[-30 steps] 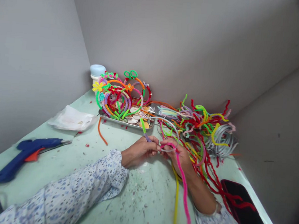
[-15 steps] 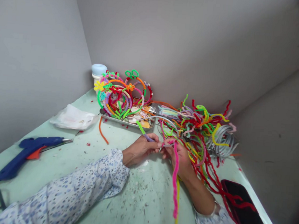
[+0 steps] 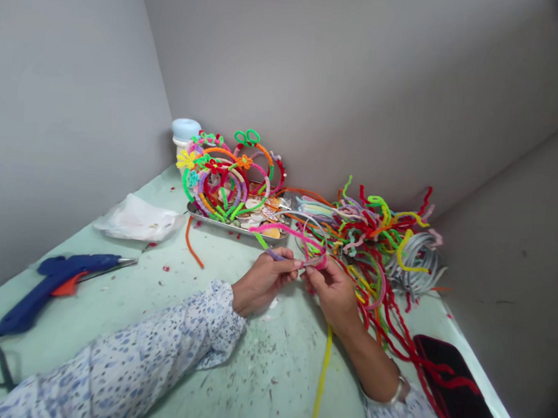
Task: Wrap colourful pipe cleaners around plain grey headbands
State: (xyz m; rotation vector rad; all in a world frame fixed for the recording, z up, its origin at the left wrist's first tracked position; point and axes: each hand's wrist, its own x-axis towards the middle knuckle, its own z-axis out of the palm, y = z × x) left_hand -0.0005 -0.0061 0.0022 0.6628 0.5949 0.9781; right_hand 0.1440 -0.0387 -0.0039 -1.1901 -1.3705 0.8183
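Note:
My left hand (image 3: pixel 262 282) is closed on a thin headband (image 3: pixel 302 215), near its end covered in purple and green fuzzy wrapping (image 3: pixel 267 247). The bare grey part of the band curves up and away behind my fingers. My right hand (image 3: pixel 337 297) pinches a bright pink pipe cleaner (image 3: pixel 282 228) against the band, close to the left fingertips. Its loose length arcs over the band toward the left. Below the right wrist a yellow pipe cleaner (image 3: pixel 324 373) hangs or lies; its upper end is hidden by the hand.
A metal tray (image 3: pixel 229 227) at the back holds decorated headbands (image 3: pixel 223 179). On the right lie tangled pipe cleaners (image 3: pixel 374 223), coiled grey bands (image 3: pixel 417 262) and a phone (image 3: pixel 466 410). A blue glue gun (image 3: pixel 35 299), white packet (image 3: pixel 136 218) and lidded jar (image 3: pixel 185 129) are left.
The pink pipe cleaner's loose end hung down in front of my right wrist; now it is swung up and left over the band. My right hand has turned, and the yellow strand shifted slightly left.

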